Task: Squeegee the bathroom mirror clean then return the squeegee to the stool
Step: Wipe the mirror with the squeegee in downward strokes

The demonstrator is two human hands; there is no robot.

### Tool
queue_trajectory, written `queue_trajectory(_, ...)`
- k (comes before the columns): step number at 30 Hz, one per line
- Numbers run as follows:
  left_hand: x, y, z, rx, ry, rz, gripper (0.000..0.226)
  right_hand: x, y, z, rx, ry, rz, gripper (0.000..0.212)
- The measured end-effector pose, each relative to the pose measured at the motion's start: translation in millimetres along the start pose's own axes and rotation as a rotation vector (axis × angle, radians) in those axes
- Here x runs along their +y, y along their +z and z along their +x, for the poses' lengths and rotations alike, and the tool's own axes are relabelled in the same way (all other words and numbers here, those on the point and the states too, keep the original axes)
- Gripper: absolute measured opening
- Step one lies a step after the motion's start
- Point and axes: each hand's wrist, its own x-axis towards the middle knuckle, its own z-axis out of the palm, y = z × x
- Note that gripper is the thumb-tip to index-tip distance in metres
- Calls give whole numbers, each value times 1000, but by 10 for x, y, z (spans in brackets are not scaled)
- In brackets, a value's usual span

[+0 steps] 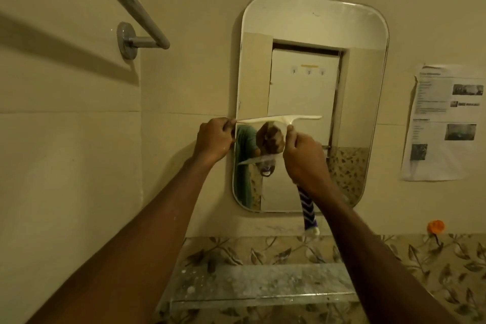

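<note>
squeegee (278, 120) pressed flat across the mirror (310, 81), blade level, about halfway down the glass and toward the mirror's left half. my right hand (305, 155) is closed around the handle, which runs down from the blade's middle; a purple-and-white striped grip end (309, 214) pokes out below my wrist. my left hand (214, 139) pinches the blade's left tip right at the mirror's left edge, fingers curled shut on it. a faint smear (259, 159) shows on the glass below the blade, so the lower part looks not yet done. judgement: mid-wipe, the downward pull in hand. next move calls for even pressure from both hands and a straight drag toward the mirror's bottom edge, above the glass shelf (263, 289). stool not in view; the return comes later.
</note>
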Motion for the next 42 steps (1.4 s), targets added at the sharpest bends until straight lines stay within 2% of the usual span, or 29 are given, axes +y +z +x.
queue_trajectory(4,-4,-5,94,-36,-31,-27,32,204,178,-314,14,18,0,45)
queue_trajectory(11,-42,76,73,20,22,7,35,694,647,-1200,-98,162,-82,45)
queue_trajectory(14,-12,99,32,71,67,49,34,626,489,-1104,-116,145,-52,47)
queue_trajectory(17,-3,120,-15,121,95,108,33,473,190,-665,-33,107,28,48)
queue_trajectory(21,-1,122,-41,148,88,125,34,402,-40,-204,72,51,19,49)
queue_trajectory(31,-77,188,-89,112,27,9,34,884,395,-1162,-59,192,-8,46)
queue_trajectory(34,-111,175,-119,99,9,-34,33,792,162,-858,-65,171,62,48)
queue_trajectory(39,-30,148,-56,120,13,-46,33,509,-424,97,132,60,19,54)
queue_trajectory(42,-58,187,-49,152,18,-32,35,702,-410,115,124,64,10,57)
